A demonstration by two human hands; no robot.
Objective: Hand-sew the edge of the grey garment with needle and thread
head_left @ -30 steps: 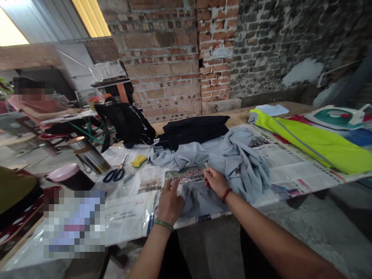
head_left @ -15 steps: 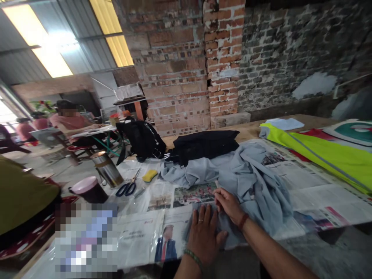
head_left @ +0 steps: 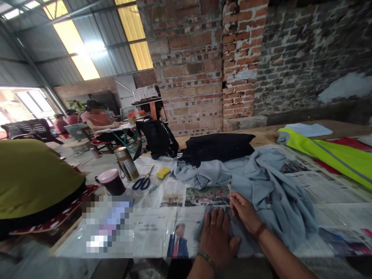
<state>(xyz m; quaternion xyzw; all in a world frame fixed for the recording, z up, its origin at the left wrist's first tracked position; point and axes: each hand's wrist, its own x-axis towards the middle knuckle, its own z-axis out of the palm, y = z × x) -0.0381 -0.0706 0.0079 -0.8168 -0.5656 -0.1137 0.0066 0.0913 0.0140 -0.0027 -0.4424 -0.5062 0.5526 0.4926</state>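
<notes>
My left hand (head_left: 216, 234) lies flat with fingers spread, pressing down a part of the grey cloth (head_left: 267, 186) near the table's front edge. Just right of it, my right hand (head_left: 245, 211) is closed in a pinch above the cloth. A small pale tip shows at its fingertips, too small to name. The rest of the grey cloth is bunched in loose folds behind and to the right of my right hand. Printed newspaper (head_left: 151, 228) under clear plastic lies beneath the cloth and both hands.
To the left are scissors (head_left: 143, 182), a yellow sponge (head_left: 163, 173), a pink-lidded cup (head_left: 112, 182) and a steel flask (head_left: 127, 164). Behind lie a black backpack (head_left: 159, 139) and black garment (head_left: 221, 146). A neon-yellow garment (head_left: 337, 151) lies right. A person (head_left: 37, 182) sits close left; others work farther back.
The view has turned to the left, so everything appears farther right. My left hand stays flat on the cloth and my right hand stays pinched beside it.
</notes>
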